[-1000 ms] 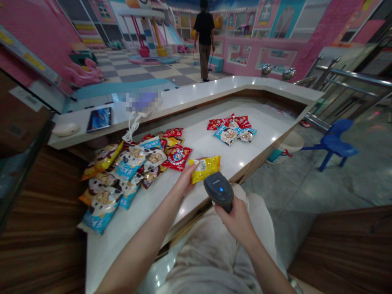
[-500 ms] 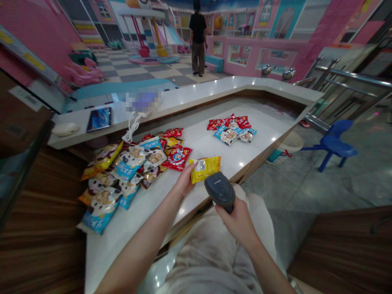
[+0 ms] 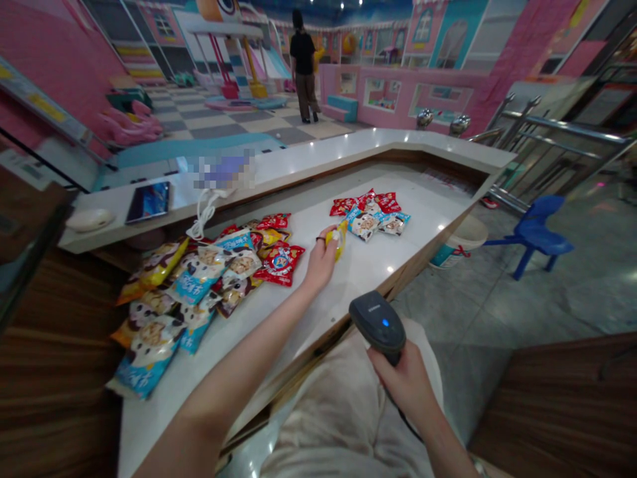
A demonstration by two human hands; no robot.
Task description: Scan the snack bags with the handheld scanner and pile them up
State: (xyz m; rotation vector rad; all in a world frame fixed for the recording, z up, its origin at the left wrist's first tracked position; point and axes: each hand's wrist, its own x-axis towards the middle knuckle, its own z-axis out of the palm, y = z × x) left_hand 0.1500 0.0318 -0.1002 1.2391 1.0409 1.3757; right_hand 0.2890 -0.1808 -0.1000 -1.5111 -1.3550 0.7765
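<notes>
My left hand (image 3: 321, 263) is closed on a yellow snack bag (image 3: 339, 240), held tilted over the white counter (image 3: 303, 325). Just beyond it lies a small group of red snack bags (image 3: 343, 206) and blue-and-white snack bags (image 3: 362, 223). Low on the right, my right hand (image 3: 405, 375) grips a dark barcode scanner (image 3: 378, 322) by its handle; a blue light glows on its top. To the left of my left hand is a heap of blue, yellow and red bags, with a red bag (image 3: 280, 263) at its near side.
A raised ledge (image 3: 293, 166) along the back holds a phone (image 3: 148, 201), a pale rounded object (image 3: 89, 220) and a white cable (image 3: 203, 212). Right of the counter stand a bucket (image 3: 460, 242) and a blue chair (image 3: 540, 229). A person (image 3: 303, 66) stands far back.
My left hand has carried the yellow bag forward, away from the scanner and closer to the small group. A blue light now shows on the scanner. The far person has shifted left in view.
</notes>
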